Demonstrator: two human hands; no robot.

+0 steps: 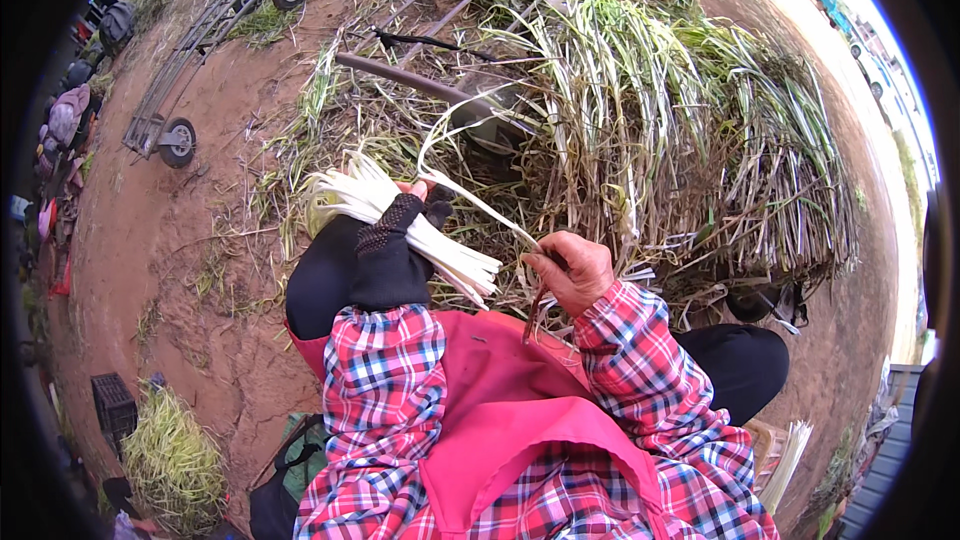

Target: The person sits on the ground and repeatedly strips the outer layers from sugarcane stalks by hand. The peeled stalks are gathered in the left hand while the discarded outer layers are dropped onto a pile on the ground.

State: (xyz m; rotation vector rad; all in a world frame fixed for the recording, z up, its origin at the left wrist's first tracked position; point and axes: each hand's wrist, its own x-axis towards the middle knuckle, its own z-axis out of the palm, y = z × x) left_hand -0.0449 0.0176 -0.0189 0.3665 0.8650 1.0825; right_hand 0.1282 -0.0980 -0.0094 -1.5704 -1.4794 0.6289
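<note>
My left hand [402, 212], in a dark fingerless mesh glove, is closed round a bunch of peeled white stalks [452, 258]. The bunch lies slantwise over my left knee, its cut ends toward my lap. My right hand [578, 270], bare, pinches one long pale stalk [490, 208] near its lower end. That stalk runs up and left, its thin tip curling above my left hand. A reddish-brown strip [532, 316] hangs below my right fingers. Just ahead of my right hand is a large heap of long green and withered stalks [640, 130].
Metal bars [400, 75] lie among the straw ahead. A two-wheeled metal cart frame [178, 90] stands at the far left. Behind on the left are a black crate [115, 405] and a yellow-green leaf pile [175, 460]. White stalks [785, 465] stick up at my lower right.
</note>
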